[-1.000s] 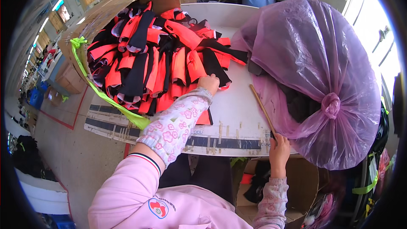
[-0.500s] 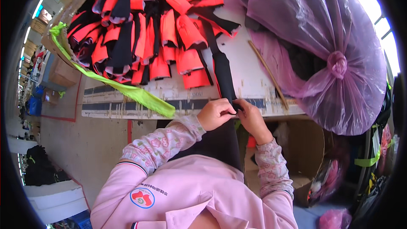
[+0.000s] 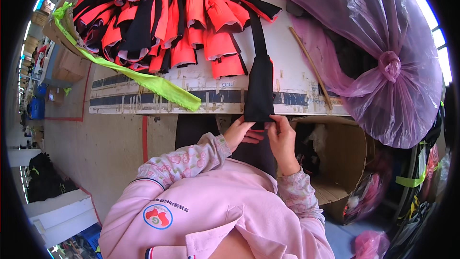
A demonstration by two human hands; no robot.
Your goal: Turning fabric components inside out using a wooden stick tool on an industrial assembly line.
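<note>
A black fabric sleeve-like piece [image 3: 259,88] with an orange-red edge along its right side lies over the table's near edge. Its wide end is spread flat between my two hands. My left hand [image 3: 238,133] pinches the lower left corner, with some fingers tucked underneath. At the lower right corner, my right hand [image 3: 282,139] grips the cloth between thumb and fingers. A narrower black strip runs from the far end of the piece toward a heap of orange-red and black fabric pieces [image 3: 184,33].
A yellow-green fabric strip [image 3: 153,88] trails across the left of the table [image 3: 287,79]. To the right lie a thin wooden stick [image 3: 310,67] and a big knotted purple plastic bag [image 3: 373,24]. An open cardboard box [image 3: 342,163] stands below the table at right.
The end of the black piece, bunched between my fingers before, is now spread out wide. My hands have moved slightly apart and the view has shifted.
</note>
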